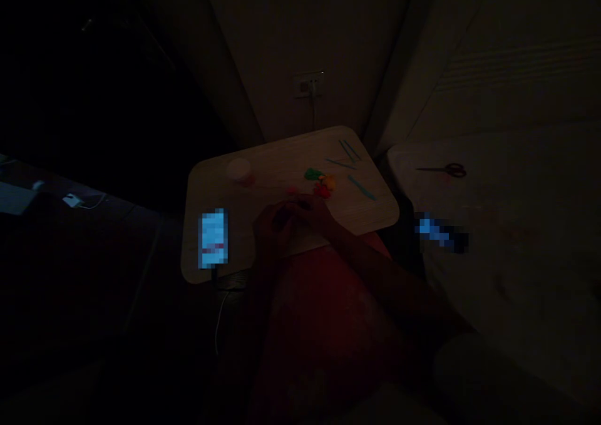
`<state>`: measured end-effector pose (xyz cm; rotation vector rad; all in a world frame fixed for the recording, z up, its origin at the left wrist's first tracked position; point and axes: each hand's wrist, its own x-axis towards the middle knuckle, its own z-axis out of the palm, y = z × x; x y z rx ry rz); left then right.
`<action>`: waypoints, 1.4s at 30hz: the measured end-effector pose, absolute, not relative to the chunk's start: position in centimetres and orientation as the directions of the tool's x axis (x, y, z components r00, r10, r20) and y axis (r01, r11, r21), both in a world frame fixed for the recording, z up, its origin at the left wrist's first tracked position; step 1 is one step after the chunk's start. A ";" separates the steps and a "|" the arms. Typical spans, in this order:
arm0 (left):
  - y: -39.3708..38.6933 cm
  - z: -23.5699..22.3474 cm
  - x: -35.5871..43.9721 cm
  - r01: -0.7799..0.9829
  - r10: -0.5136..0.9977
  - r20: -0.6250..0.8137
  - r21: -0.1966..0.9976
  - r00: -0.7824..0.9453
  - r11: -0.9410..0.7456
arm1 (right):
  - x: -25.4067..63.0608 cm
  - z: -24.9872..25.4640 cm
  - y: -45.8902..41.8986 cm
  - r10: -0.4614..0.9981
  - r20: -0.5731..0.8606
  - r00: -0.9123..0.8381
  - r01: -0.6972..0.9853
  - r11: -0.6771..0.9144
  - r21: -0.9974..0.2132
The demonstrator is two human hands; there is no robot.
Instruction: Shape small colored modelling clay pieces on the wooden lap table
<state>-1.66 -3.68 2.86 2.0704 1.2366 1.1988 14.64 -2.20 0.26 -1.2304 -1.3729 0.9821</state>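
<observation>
The scene is very dark. My left hand (268, 230) and my right hand (313, 214) meet over the near edge of a small light wooden table (263, 162), fingers curled together as if pinching something too dim to make out. Just beyond them lie coloured clay pieces: a green lump (310, 174), a yellow-orange lump (329, 181) and a red lump (322, 191). A small pink bit (292, 191) lies close to the fingertips. Thin teal modelling tools (360, 187) lie at the table's right side.
A lit phone (213, 238) lies at the table's left front with a cable hanging down. A small pale tub (240, 171) stands behind it. Scissors (446, 169) rest on the white surface to the right. A wall socket (310, 86) is behind the table.
</observation>
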 end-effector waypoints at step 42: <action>-2.9 2.5 -2.2 0.293 0.980 0.143 0.940 0.136 -0.177 | 15.2 -0.2 -2.4 0.995 0.078 0.058 0.015 0.078 -0.997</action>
